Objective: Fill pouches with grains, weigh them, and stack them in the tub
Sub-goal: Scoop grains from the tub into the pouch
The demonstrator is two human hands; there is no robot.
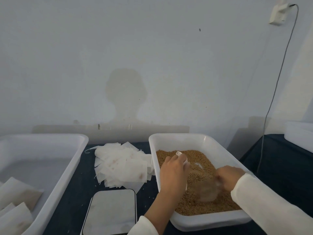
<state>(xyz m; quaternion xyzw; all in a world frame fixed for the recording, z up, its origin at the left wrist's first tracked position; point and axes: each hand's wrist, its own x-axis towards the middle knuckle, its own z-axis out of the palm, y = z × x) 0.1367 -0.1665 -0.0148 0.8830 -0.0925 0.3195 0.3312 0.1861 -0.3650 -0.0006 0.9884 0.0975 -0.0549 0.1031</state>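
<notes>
Pouch: pinched in my left hand over the grains, mouth kept low so spill falls back into the grain tray. Right hand curls round a clear scoop, dug into the grain. Scale sits just beside; tub left, some filled pouches inside.

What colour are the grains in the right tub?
Golden brown grains, shown in the head view, against the white tub.
</notes>
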